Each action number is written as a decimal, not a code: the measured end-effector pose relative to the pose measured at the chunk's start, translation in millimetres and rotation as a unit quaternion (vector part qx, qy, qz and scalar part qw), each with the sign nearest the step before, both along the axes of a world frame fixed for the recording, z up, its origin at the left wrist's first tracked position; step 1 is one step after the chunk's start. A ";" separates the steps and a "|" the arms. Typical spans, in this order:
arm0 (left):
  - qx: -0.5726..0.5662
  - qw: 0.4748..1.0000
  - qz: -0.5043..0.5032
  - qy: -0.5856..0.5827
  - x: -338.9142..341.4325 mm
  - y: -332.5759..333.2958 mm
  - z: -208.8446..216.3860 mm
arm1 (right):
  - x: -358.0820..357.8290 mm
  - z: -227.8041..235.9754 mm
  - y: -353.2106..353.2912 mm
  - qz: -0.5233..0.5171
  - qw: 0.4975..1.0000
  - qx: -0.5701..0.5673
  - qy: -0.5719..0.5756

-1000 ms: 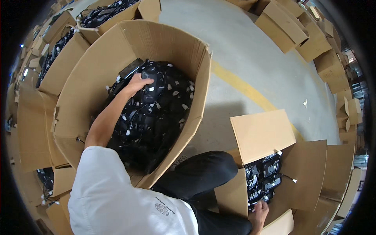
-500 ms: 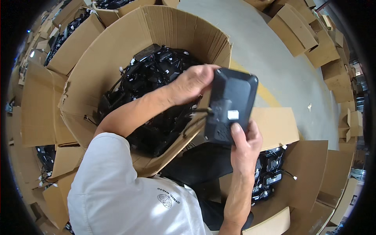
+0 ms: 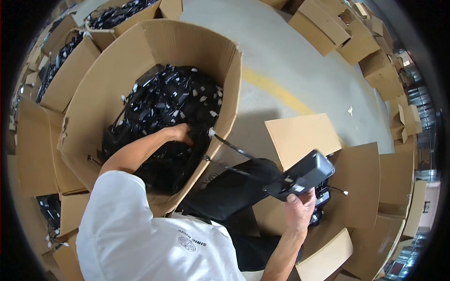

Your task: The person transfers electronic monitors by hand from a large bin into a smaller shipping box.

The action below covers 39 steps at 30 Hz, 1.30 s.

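Observation:
My right hand (image 3: pixel 300 210) grips a black plastic device (image 3: pixel 307 173) with rounded corners by its lower edge, thumb on its face. Two black cables (image 3: pixel 234 149) trail left from it, one ending in a white plug (image 3: pixel 212 133) over the rim of a big cardboard box (image 3: pixel 229 93). Down inside that box, my left hand (image 3: pixel 182 134) reaches into a heap of black devices and cables (image 3: pixel 164 100) with many white plugs. Its fingertips are partly hidden among the dark parts, so their grip is unclear.
Below the held device stands a second open carton (image 3: pixel 356 187) with similar black devices (image 3: pixel 321 199) in it; one flap (image 3: pixel 304 138) sticks up toward the big box. More filled cartons (image 3: pixel 70 70) stand at the left. Cartons (image 3: pixel 318 28) line the far right, past a yellow floor line (image 3: pixel 276 91).
My left hand has let go of the device and gone down left into the big box. My right hand has carried the device down and right, tilting it over the second carton.

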<state>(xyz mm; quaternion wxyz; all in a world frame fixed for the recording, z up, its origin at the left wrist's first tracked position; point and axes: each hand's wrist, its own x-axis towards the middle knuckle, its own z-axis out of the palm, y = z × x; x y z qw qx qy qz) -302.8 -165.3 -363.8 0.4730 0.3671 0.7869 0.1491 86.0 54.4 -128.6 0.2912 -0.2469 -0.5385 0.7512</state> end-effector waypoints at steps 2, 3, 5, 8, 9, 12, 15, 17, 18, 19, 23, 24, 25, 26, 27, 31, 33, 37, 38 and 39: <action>0.060 0.996 -0.019 0.059 -14.0 -20.9 26.6 | -2.7 10.3 -7.1 -0.048 0.994 0.038 -0.087; 0.084 0.995 -0.013 0.056 -17.1 -18.1 82.9 | 6.1 12.5 -1.6 -0.010 0.998 0.008 -0.069; 0.192 0.968 0.159 -0.041 -33.8 -47.9 155.4 | 18.0 12.1 -1.1 0.023 0.999 0.035 -0.025; 0.357 0.857 0.286 -0.236 -58.7 -67.5 227.7 | 19.3 10.4 18.6 0.094 0.980 0.170 0.034; 0.393 0.838 0.245 -0.289 -53.7 -59.1 245.3 | 17.0 13.9 19.9 0.095 0.976 0.191 0.051; 0.427 0.777 0.173 -0.429 13.4 -1.0 282.5 | 10.0 27.4 18.2 0.117 0.962 0.229 0.086; 0.402 0.760 0.083 -0.505 110.3 63.7 296.6 | -3.0 52.6 2.0 0.135 0.958 0.241 0.081; 0.329 0.772 0.057 -0.540 155.8 90.1 296.1 | -2.2 64.3 -4.4 0.144 0.957 0.237 0.086; 0.270 0.793 0.042 -0.545 171.6 99.3 295.5 | 0.4 63.9 -6.1 0.151 0.960 0.206 0.111; 0.274 0.772 0.041 -0.571 181.5 107.4 282.0 | 8.3 64.2 -6.4 0.150 0.967 0.188 0.083; 0.362 0.737 -0.042 -0.569 228.7 128.2 264.1 | 39.1 48.9 -7.0 0.115 0.987 0.082 0.071; 0.351 0.737 -0.057 -0.574 236.2 130.7 265.3 | 45.7 45.1 -10.1 0.069 0.994 0.026 0.075; 0.302 0.752 -0.024 -0.586 237.5 132.1 263.8 | 54.7 48.5 -10.6 0.068 0.991 0.093 0.074; 0.252 0.765 0.012 -0.593 239.9 133.8 262.4 | 63.3 34.4 -11.2 0.007 0.990 0.102 0.092; 0.265 0.768 0.056 -0.580 245.1 137.1 260.8 | 81.1 27.2 -9.3 -0.062 0.990 0.064 0.109; 0.305 0.774 0.184 -0.523 256.5 151.5 255.5 | 100.5 46.8 -43.2 -0.288 0.939 -0.059 0.181; 0.300 0.781 0.203 -0.509 271.7 152.5 255.5 | 85.5 44.7 -63.6 -0.333 0.921 0.200 0.031; 0.330 0.782 0.176 -0.499 296.2 149.0 263.1 | 82.5 8.6 -54.7 -0.419 0.836 0.354 -0.020; 0.348 0.771 0.160 -0.508 301.5 148.1 268.9 | 86.6 8.0 -50.6 -0.446 0.835 0.323 -0.009; 0.359 0.765 0.163 -0.509 309.2 147.4 274.5 | 86.3 5.6 -47.4 -0.479 0.827 0.293 0.026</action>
